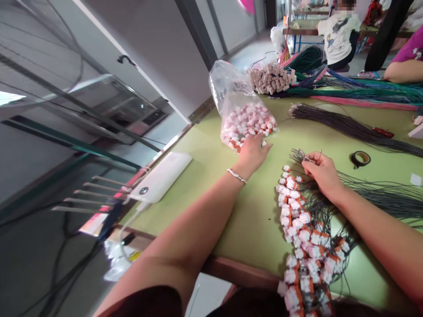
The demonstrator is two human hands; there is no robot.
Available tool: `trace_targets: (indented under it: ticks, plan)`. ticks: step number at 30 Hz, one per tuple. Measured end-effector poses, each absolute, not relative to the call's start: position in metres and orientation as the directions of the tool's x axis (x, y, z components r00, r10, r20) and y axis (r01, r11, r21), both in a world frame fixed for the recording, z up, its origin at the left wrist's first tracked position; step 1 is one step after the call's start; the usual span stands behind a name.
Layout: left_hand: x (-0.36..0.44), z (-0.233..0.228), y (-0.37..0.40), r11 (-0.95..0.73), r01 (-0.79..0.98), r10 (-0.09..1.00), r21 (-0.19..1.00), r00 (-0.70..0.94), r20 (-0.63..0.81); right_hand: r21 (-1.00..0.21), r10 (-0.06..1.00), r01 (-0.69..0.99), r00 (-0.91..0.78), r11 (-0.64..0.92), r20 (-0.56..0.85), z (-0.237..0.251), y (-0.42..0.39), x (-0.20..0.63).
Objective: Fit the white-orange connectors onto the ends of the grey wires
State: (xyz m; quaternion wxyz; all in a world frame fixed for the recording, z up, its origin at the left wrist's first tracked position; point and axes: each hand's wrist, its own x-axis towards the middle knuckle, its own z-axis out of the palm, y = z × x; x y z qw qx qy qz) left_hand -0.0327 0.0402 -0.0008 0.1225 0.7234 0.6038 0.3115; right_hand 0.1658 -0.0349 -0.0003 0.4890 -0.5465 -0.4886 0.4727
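Note:
At the mouth of a clear plastic bag (249, 115) full of white and orange connector housings (253, 119), my left hand (254, 152) reaches in, its thumb apart from the fingers. Some of its fingertips are hidden against the housings. My right hand (322, 171) pinches dark wires (299, 156) near their bare metal-tipped ends. Below it lies a long heap of finished wires with white and orange connectors (297, 220), running to the table's front edge. The dark wire lengths (380, 193) trail off to the right beneath my right forearm.
A black tape roll (360, 159) and another dark wire bundle (343, 123) lie on the green table (211, 158). A white power bank with a cable (161, 176) sits by the left edge. Coloured wires (363, 91) cover the back. A person in purple (406, 57) is at right.

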Motion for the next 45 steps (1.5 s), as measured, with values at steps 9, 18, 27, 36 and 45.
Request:
trace_targets:
  ticks: [9,18,27,36,45]
  plan:
    - [-0.032,-0.006,0.041,-0.216,0.532,0.975,0.819,0.079,0.206,-0.991,0.998,0.135,0.061,0.013,0.021,-0.003,-0.034,0.165]
    - [-0.007,0.011,-0.004,0.349,-0.311,0.898,0.884,0.381,-0.221,-0.99,0.998,0.128,0.013,0.067,0.069,0.005,-0.038,0.164]
    - [-0.009,0.005,-0.001,0.411,-0.358,0.865,0.838,0.444,-0.235,-0.934,0.985,0.336,0.069,0.126,0.158,-0.001,-0.041,0.162]
    - [-0.008,0.004,-0.004,0.405,-0.302,0.859,0.863,0.449,-0.246,-0.854,0.973,0.489,0.037,0.18,0.227,-0.008,-0.041,0.164]
    - [0.001,0.002,-0.01,0.088,-0.077,0.941,0.993,0.332,-0.058,-0.732,0.963,0.647,-0.015,0.214,0.268,-0.005,-0.042,0.166]
